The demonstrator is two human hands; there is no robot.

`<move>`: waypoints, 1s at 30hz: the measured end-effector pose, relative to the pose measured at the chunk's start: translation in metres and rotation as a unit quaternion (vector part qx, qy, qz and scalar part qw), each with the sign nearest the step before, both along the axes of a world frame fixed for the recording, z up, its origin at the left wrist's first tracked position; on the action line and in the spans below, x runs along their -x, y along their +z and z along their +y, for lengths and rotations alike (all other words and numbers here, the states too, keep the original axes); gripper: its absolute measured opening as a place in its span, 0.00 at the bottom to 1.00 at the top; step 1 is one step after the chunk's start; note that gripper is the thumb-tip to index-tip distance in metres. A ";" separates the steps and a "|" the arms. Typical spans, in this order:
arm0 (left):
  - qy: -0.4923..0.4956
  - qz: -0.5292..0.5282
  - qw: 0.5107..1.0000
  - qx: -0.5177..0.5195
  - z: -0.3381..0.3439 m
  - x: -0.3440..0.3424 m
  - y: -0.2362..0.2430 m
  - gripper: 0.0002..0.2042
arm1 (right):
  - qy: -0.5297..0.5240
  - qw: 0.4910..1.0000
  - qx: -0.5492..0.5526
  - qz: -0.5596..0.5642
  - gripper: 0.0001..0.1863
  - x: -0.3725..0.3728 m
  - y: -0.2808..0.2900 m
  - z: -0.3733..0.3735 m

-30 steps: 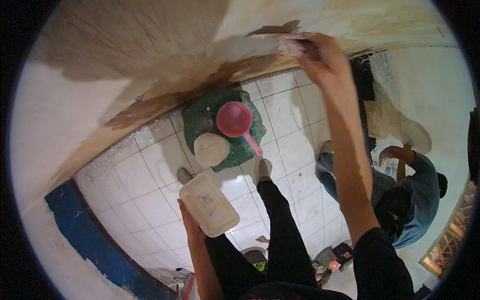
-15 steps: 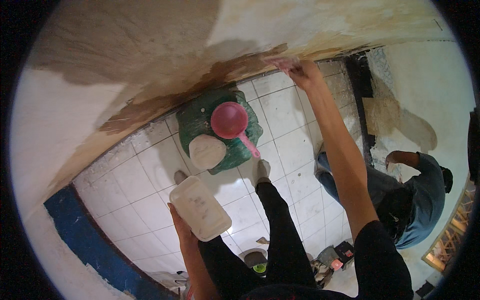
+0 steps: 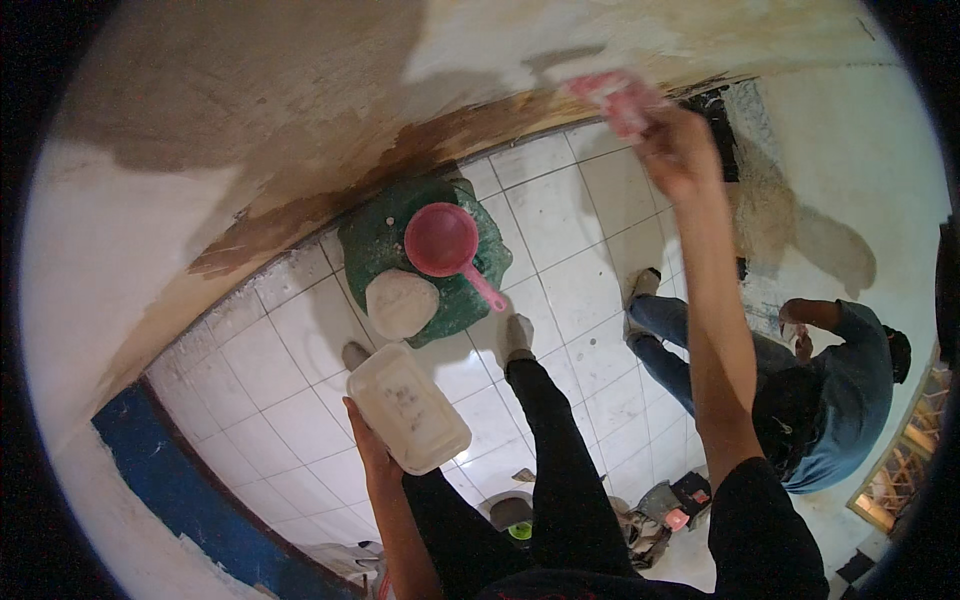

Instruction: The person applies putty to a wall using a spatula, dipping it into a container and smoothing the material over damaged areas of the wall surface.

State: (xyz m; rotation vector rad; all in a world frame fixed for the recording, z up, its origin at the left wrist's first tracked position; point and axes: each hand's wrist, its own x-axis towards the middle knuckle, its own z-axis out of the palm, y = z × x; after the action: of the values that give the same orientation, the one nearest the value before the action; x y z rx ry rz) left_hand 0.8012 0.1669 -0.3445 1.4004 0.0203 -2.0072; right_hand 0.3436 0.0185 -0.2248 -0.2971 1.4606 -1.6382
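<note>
Low in front of me, my left hand (image 3: pixel 374 446) grips the side of a whitish rectangular plastic tub (image 3: pixel 408 405), with dark specks showing on its bottom. My right arm reaches far out toward the wall (image 3: pixel 490 50). In my right hand (image 3: pixel 685 155) is a pink, white-smeared flat piece (image 3: pixel 622 100), blurred by motion, so its exact kind is unclear. It appears close to the wall; whether it touches is unclear. Below the wall, a pink dipper (image 3: pixel 442 238) with a handle and a pale rounded lump or bag (image 3: pixel 402 303) rest on a green plastic sheet (image 3: pixel 375 225).
At the right, another person (image 3: pixel 830 390) crouches facing the side wall. White floor tiles (image 3: pixel 555 225) run under my feet. A blue band (image 3: pixel 165 450) edges the left side. Behind my legs lie a grey bag (image 3: pixel 655 505) and a dark cap-like item (image 3: pixel 512 512).
My right hand has swung right and away from the damp lower wall with the pink piece. The tub in my left hand has shifted slightly. The other person's legs show more.
</note>
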 end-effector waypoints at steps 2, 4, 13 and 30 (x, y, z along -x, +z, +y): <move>0.009 -0.007 1.000 0.004 0.000 0.000 -0.001 0.35 | 0.039 0.997 -0.071 -0.003 0.17 0.008 -0.073 -0.012; -0.003 0.007 1.000 0.017 -0.002 -0.001 -0.004 0.36 | 0.006 0.988 -0.107 -0.108 0.15 0.014 -0.126 -0.034; -0.008 -0.030 0.999 -0.027 0.012 -0.016 -0.023 0.36 | 0.181 0.950 -0.117 0.227 0.14 0.050 -0.042 -0.075; -0.015 -0.004 1.000 0.005 -0.008 0.021 -0.022 0.34 | -0.037 0.992 -0.060 -0.104 0.09 0.102 -0.128 -0.072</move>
State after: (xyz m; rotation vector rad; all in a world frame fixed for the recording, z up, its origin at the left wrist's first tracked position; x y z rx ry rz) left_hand 0.7803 0.1588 -0.3666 1.4114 -0.0136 -2.0231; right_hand 0.2419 -0.0539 -0.3533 -0.0034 1.4173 -1.5807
